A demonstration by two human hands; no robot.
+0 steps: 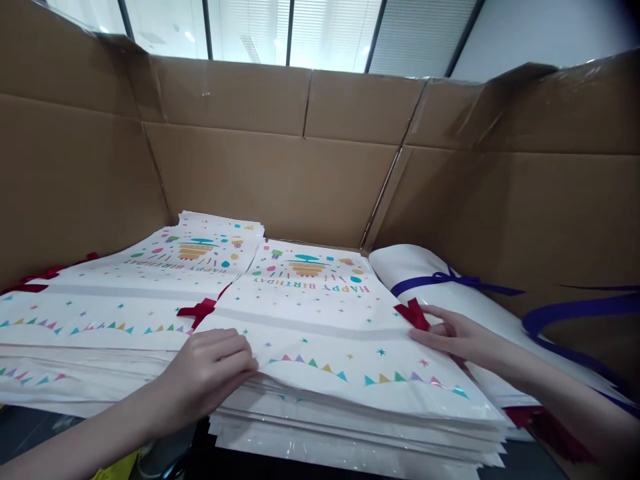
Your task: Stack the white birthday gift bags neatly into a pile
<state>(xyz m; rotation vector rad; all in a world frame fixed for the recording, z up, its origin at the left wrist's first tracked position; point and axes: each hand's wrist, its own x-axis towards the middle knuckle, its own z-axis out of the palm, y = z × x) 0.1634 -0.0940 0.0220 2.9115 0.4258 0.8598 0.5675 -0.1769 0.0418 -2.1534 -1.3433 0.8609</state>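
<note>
A stack of white "Happy Birthday" printed bags, edged with red ribbons, lies in front of me. My left hand is closed at the left front edge of the top bag, its fingertips partly hidden. Just above that hand a left red ribbon sticks out. On the far side, my right hand has thumb and fingers closed around the right red ribbon at the bag's right edge. Another stack of the same printed bags lies to the left.
Cardboard walls rise at the back and both sides. To the right lies a white folded bundle tied with a blue ribbon. A loose blue ribbon curls at the far right. Something yellow shows at bottom left.
</note>
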